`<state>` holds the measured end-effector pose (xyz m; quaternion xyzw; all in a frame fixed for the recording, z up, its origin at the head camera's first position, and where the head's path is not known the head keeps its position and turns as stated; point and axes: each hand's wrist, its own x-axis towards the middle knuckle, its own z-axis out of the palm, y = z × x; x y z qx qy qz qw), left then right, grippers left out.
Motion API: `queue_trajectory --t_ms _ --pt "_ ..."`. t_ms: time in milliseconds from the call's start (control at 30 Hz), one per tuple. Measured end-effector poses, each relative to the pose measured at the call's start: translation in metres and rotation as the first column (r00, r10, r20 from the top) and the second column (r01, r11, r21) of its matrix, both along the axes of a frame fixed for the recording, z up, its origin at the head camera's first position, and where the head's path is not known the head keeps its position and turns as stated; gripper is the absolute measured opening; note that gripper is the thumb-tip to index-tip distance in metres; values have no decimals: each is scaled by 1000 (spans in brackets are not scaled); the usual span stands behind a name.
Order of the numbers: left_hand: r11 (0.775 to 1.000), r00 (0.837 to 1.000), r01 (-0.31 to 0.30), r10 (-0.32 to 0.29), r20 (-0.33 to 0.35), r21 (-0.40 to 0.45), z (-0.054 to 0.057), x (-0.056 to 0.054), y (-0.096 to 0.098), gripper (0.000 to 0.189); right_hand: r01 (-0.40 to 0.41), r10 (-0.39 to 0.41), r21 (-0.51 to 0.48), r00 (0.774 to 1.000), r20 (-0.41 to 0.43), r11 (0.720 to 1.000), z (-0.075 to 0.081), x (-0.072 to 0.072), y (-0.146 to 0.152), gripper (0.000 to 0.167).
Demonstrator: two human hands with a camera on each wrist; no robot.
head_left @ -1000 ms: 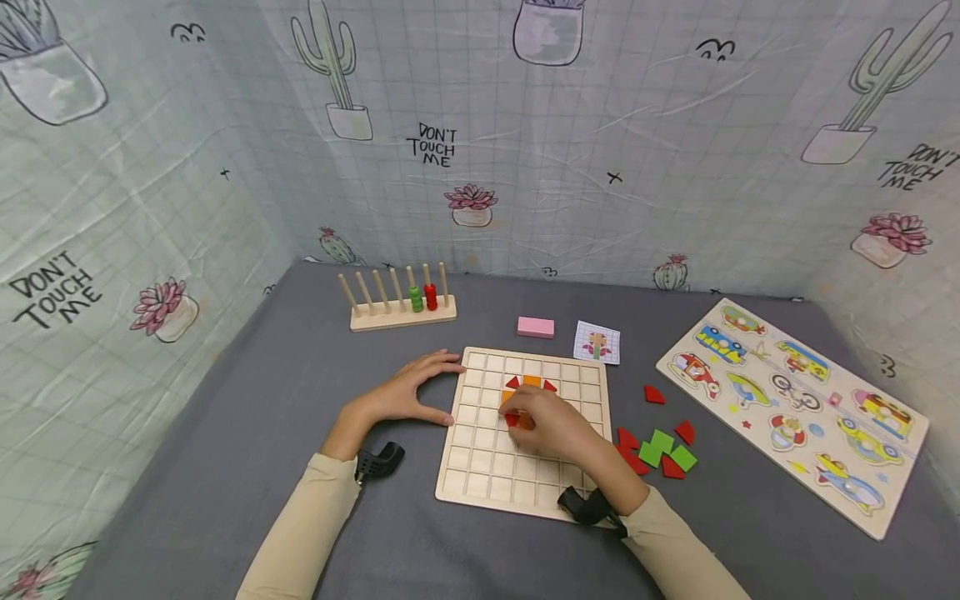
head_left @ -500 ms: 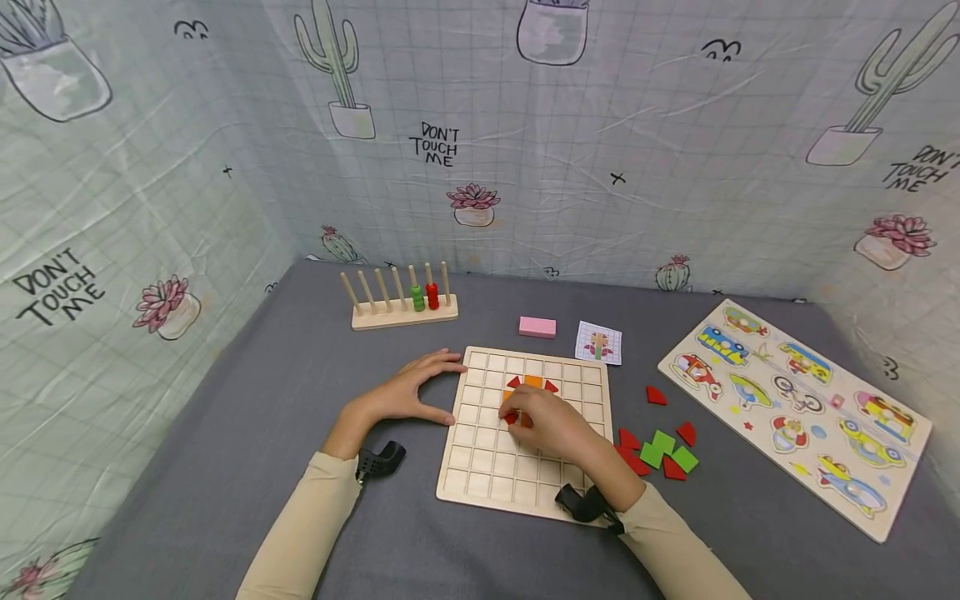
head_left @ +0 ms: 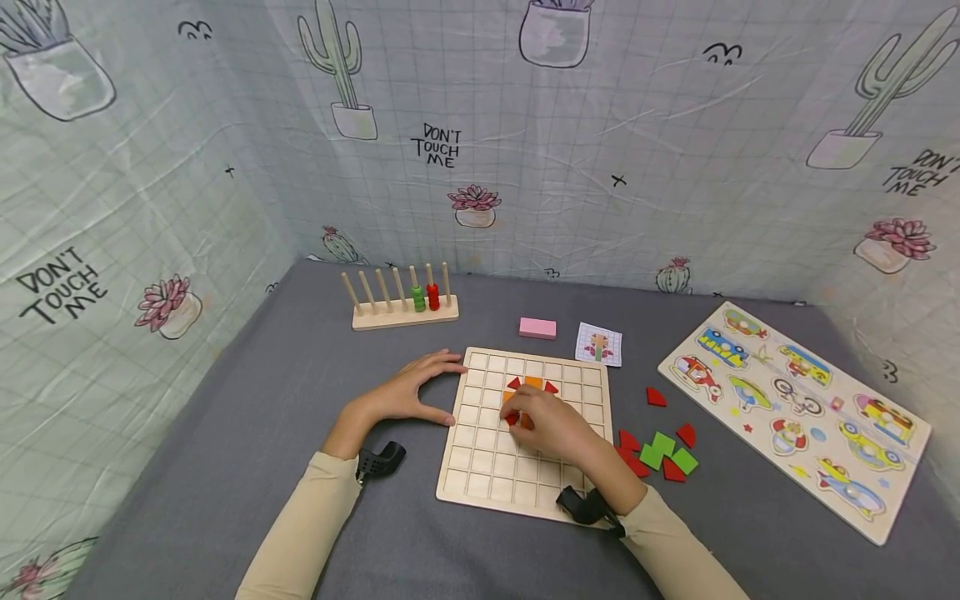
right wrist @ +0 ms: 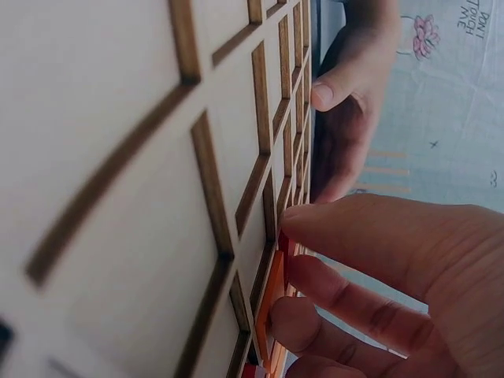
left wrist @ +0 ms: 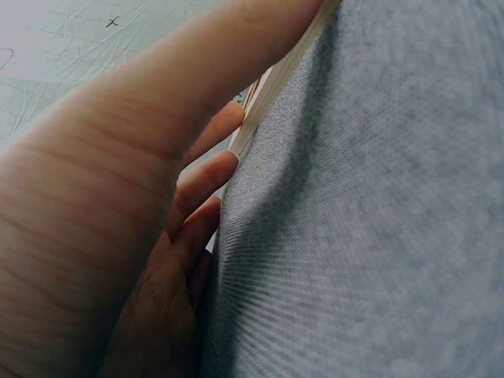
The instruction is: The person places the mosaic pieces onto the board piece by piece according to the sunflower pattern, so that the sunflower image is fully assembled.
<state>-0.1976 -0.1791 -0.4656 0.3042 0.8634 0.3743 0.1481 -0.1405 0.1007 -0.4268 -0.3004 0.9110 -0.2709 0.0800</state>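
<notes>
A pale wooden grid board (head_left: pixel 480 460) lies in front of me. My left hand (head_left: pixel 401 392) touches its left edge, thumb and fingers spread apart. Over the middle of the board, my right hand (head_left: pixel 553 423) pinches a red piece (right wrist: pixel 285 242) between thumb and fingers, low at a grid cell. Close by, an orange square (right wrist: pixel 272 293) sits in the grid, and my other right fingertips are near it. Farther up are another orange square (head_left: pixel 533 382) and two small red pieces, one being the red triangle (head_left: pixel 551 387). My right hand hides part of this pattern.
Right of the board lie loose red pieces (head_left: pixel 656 396) and green squares (head_left: pixel 663 442). A pattern card (head_left: pixel 598 344) and a pink block (head_left: pixel 537 328) are behind it. A peg rack (head_left: pixel 405 313) stands back left, a vehicle puzzle board (head_left: pixel 795 417) far right.
Both hands stay in nearly the same place. The red piece under the right fingertips shifts only slightly.
</notes>
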Motion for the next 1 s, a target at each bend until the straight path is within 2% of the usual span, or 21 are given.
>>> queue_trajectory --t_ms 200,367,600,833,1000 --pt "1000 1000 7 -7 -1 10 0 0 0 78 44 -45 -3 999 -19 999 3 5 6 19" --pt "1000 1000 4 -4 1 12 -1 0 0 78 92 -92 -20 996 -20 996 4 10 17 16" --pt "1000 1000 9 -9 12 9 -1 1 -1 79 116 -117 -27 992 -44 993 0 12 36 14" --pt "1000 1000 8 -8 -5 12 -2 1 -1 79 161 -162 -62 987 -4 985 1 14 62 13" --pt "1000 1000 4 -4 -3 12 -2 0 0 79 199 -199 -50 980 5 979 -1 15 81 12"
